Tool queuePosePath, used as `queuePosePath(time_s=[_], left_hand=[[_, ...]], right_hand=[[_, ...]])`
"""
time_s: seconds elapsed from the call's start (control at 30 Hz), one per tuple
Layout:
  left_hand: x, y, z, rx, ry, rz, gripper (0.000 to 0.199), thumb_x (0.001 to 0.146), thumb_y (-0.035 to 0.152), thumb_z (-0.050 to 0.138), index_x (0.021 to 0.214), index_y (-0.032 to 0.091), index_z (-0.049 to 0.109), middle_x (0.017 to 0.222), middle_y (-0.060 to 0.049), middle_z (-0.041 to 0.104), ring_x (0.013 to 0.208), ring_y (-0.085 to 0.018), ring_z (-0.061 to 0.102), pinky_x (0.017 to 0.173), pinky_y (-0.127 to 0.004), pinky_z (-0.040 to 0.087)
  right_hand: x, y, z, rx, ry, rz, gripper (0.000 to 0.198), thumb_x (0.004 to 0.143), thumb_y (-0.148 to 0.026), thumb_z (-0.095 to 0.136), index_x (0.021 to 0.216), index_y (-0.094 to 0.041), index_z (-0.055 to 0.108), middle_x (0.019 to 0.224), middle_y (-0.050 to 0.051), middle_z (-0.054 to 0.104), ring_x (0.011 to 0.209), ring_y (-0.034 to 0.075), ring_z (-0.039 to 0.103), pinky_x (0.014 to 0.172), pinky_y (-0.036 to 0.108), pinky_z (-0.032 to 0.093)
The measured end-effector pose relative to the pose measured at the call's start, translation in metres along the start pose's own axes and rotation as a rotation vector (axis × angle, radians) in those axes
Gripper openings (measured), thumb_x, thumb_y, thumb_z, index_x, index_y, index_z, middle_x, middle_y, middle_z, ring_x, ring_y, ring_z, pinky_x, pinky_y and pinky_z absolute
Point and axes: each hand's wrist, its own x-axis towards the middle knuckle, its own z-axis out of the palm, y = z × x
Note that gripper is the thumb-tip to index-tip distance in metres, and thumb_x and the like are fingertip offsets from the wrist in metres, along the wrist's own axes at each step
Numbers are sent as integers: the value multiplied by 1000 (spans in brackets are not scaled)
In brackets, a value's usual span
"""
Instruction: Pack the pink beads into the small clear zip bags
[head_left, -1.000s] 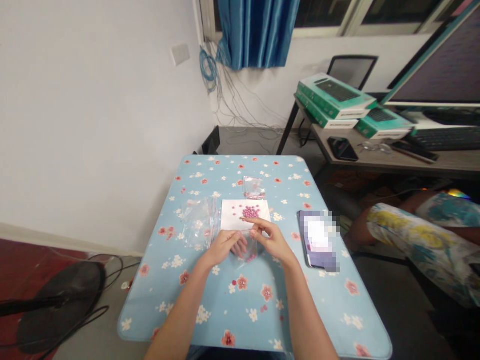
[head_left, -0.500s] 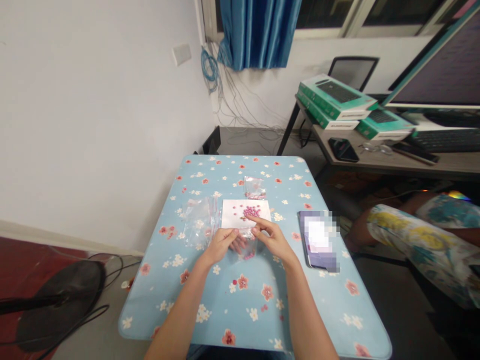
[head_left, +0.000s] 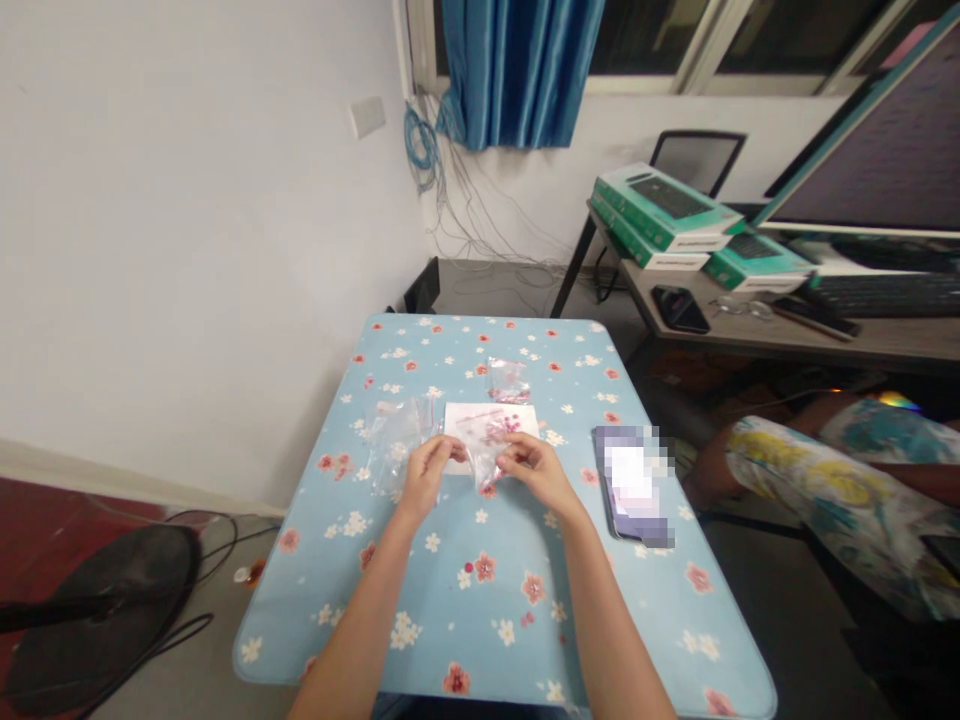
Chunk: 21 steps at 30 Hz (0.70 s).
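Observation:
A small clear zip bag (head_left: 484,462) with a few pink bits near its bottom is stretched between my two hands, over a white sheet (head_left: 454,411). My left hand (head_left: 427,478) is closed at the bag's left edge, thumb against fingers. On the bag's right side my right hand (head_left: 541,478) pinches the plastic. Small pink beads (head_left: 514,421) lie on the sheet, partly hidden behind the bag and my right fingers. Left of the sheet, larger clear bags (head_left: 394,435) lie flat. Beyond it is another small bag (head_left: 508,380) with pink pieces inside.
A phone (head_left: 637,490) lies on the flowered table (head_left: 420,620) to the right. A loose dark-pink bead (head_left: 469,567) is near the front. At right are a desk with green keyboard boxes (head_left: 667,210) and a seated person's patterned legs (head_left: 795,480). A wall borders the left.
Both hands have lifted the bag slightly away from me, over the sheet, and it is now tilted. It now covers part of the beads. My right index finger has drawn back from them.

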Motion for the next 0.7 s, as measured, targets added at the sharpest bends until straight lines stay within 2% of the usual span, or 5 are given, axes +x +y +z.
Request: queuePosePath(time_s=[0.13,0.27,0.37,0.5,0.7], left_hand=[[0,1,-4,144,-3,66,30,85,43,53,76,16,65,75,-4,69,77,-17,64,76,-28,46],[-1,0,-1,222,-46,95,20,84,33,55,78,17,64,74,-3,69,75,-16,64,75,-27,47],[-1,0,0,245,-57,121,17,84,29,55,77,17,64,74,-3,69,74,-15,63,73,-26,47],[0,0,0,257,-42,130,15,82,27,55,77,17,64,74,-3,69,73,-15,64,72,-26,48],[0,-2,-1,259,-39,114,14,82,27,55,79,17,64,74,-3,69,73,-15,64,72,-26,48]], right_hand=[[25,-3,-17,74,278,-5,37,66,-39,73,96,-21,63,61,-4,61,58,13,57,60,27,43],[60,-3,-38,10,436,-8,42,62,-37,73,98,-20,59,61,-2,63,59,15,58,53,26,43],[84,4,-49,-79,462,40,43,61,-37,70,99,-20,58,62,-1,63,56,17,58,46,26,41],[103,17,-59,-230,441,47,41,62,-34,66,99,-18,57,63,0,64,60,19,61,54,29,46],[112,28,-66,-395,468,22,46,58,-34,68,101,-17,59,70,2,64,61,19,59,59,31,44]])
